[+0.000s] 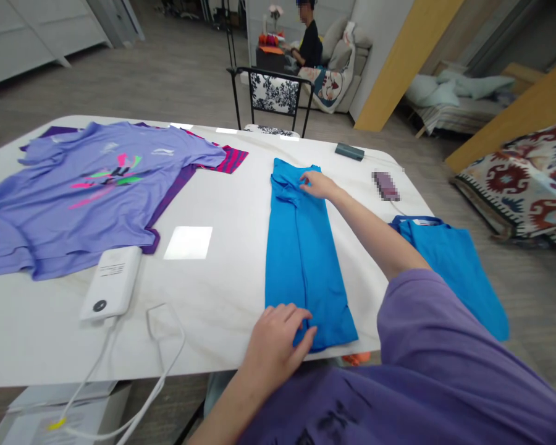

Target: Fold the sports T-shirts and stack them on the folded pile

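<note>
A bright blue shirt [301,253], folded into a long narrow strip, lies lengthwise on the white table [204,204]. My left hand [278,343] rests on its near bottom edge, fingers curled onto the cloth with the thumb pinching the hem. My right hand [317,184] reaches to the far end and pinches the collar area with its fingertips. A second blue shirt [449,266] hangs over the table's right edge beside my right arm.
A lilac shirt [83,191] lies spread at the left over purple and striped ones. A white power bank [112,282] with a cable sits near the front edge. A dark case [349,151] and a phone [386,185] lie far right. A chair [271,96] stands behind; a person sits beyond.
</note>
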A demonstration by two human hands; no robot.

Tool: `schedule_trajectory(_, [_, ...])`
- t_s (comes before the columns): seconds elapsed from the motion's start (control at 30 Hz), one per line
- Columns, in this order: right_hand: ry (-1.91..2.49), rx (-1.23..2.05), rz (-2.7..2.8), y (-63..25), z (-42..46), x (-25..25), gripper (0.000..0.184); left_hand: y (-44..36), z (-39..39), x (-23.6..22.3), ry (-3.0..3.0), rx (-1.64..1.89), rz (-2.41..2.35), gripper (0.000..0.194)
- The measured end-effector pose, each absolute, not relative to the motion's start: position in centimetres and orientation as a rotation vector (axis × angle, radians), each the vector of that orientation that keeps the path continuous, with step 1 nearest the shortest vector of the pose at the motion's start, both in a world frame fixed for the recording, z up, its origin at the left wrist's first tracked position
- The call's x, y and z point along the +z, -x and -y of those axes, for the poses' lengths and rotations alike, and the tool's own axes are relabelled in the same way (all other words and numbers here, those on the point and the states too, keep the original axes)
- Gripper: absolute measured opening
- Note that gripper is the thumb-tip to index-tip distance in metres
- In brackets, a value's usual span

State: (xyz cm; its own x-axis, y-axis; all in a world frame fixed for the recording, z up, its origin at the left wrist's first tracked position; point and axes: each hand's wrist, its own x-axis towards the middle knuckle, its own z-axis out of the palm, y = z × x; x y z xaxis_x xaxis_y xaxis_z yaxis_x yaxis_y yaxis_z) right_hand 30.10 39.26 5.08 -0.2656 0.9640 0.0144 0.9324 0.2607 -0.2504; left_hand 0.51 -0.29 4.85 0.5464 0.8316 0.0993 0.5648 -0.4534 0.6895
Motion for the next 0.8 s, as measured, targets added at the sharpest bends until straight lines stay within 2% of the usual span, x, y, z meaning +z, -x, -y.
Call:
schedule_trajectory(0.17, [1.621, 0.337, 2.318, -32.6, -25.1, 3.0, 0.054, -1.5, -11.2, 5.1, -2.266, 0.762, -1.161, 0.030])
schedule_trajectory(0.3, [1.547, 0.376, 2.251, -32.4, -12.6, 1.4, 0.072, -6.6, -24.1, 5.3, -2.390, 0.708, -1.217, 0.038])
schedule_trajectory(0.4, [1.531, 0.427, 2.215, -32.7, -9.3, 1.3, 0.069, -11.3, -30.8, 5.0, -2.429, 0.644, -1.233, 0.043])
schedule_trajectory(0.53, [1.547, 0.539, 1.981, -35.2, -17.7, 1.8, 0.052, -14.3, -33.9, 3.2, -2.446, 0.563, -1.353, 0.049])
schedule_trajectory(0.7, [1.549, 0.506, 1.795, -38.7, -36.7, 1.3, 0.041, -12.3, -33.9, 0.5, -2.362, 0.443, -1.685, 0.092])
schedule_trajectory(0.8, [1.577, 0.394, 1.819, -40.0, -44.8, 0.3, 0.037, -10.8, -32.9, -0.3, -2.351, 0.410, -1.885, 0.106])
